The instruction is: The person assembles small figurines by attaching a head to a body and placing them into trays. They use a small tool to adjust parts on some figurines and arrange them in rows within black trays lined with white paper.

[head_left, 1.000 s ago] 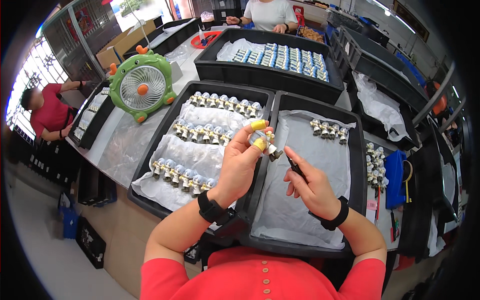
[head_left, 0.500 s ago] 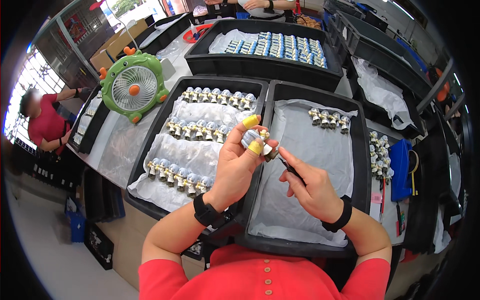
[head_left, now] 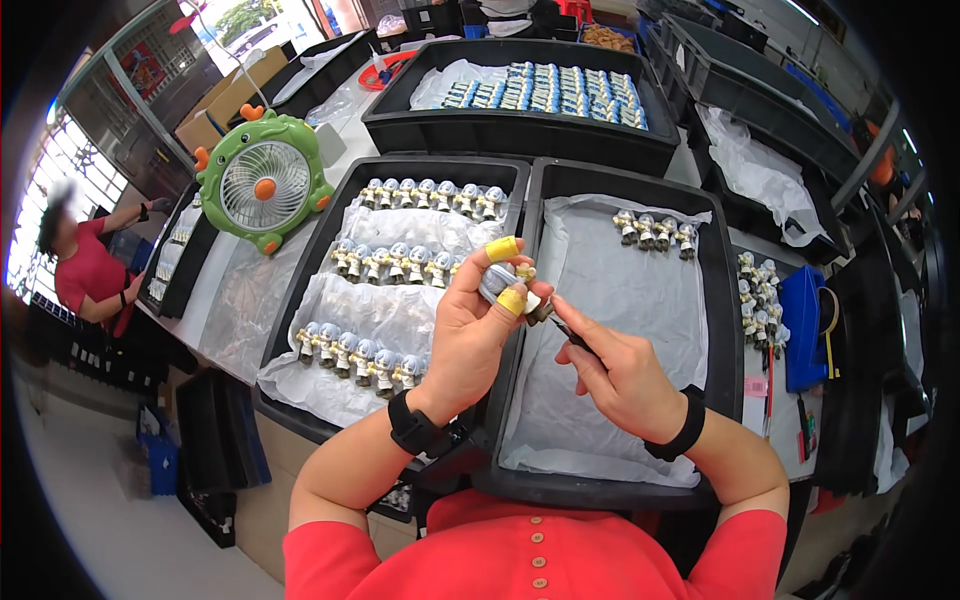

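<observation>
My left hand (head_left: pixel 468 340) is closed around a small figurine (head_left: pixel 494 281) with pale blue-grey hair, a white body and dark feet. Yellow tape wraps two of its fingertips. My right hand (head_left: pixel 632 385) pinches a slim dark knife-like tool (head_left: pixel 574 338), its tip close to the figurine's feet; whether it touches, I cannot tell. Beneath both hands are two black trays. The left tray (head_left: pixel 292 300) holds three rows of similar figurines (head_left: pixel 397 262) on white paper. In the right tray (head_left: pixel 728 330), several figurines (head_left: pixel 655 235) stand at the far end of the paper lining.
Behind is a black tray (head_left: pixel 400 128) with rows of blue-and-white pieces. A green fan (head_left: pixel 262 180) stands at the left. More figurines (head_left: pixel 760 300) and a blue container (head_left: pixel 800 330) lie at the right. A person in red (head_left: pixel 90 260) works at far left.
The hands hold nearly the same pose, with the figurine tilted slightly. The view has shifted a little. At the far side, another person's arms have moved mostly out of sight.
</observation>
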Demonstrator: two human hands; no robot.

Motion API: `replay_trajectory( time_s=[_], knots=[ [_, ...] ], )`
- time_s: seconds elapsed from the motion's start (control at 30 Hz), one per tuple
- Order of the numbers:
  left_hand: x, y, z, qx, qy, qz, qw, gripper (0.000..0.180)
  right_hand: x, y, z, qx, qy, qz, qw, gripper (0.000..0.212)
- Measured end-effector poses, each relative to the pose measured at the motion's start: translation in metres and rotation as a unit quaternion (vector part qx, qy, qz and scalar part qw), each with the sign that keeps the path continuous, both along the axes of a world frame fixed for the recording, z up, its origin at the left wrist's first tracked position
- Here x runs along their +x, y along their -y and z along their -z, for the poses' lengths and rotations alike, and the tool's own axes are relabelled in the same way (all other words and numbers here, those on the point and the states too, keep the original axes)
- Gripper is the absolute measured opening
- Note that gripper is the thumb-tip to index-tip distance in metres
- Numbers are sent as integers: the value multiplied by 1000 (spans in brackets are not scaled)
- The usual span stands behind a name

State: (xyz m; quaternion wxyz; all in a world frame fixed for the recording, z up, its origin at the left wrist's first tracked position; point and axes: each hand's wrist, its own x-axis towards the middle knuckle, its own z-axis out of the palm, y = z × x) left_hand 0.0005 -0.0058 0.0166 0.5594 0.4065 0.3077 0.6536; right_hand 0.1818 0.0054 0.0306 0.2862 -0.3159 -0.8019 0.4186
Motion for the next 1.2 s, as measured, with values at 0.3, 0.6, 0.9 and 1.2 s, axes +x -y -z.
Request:
replay_trajectory(
  time_s=[0.3, 0.6, 0.9, 1.2],
  knots=[
    [2, 0, 0, 5, -11, -6, 1000, 34, 0, -1, -1, 29, 10, 0, 1000, 52],
    [3, 0, -1, 2, -10, -6, 1000, 33, 1, -2, -2, 24, 9, 3, 1000, 50],
    [2, -1, 3, -8, -1, -2, 1000, 35, 1, -2, -1, 42, 12, 5, 999, 50],
    [3, 0, 0, -23, 17, 0, 1000, 31, 1, -2, -2, 39, 11, 6, 999, 49]
  ],
)
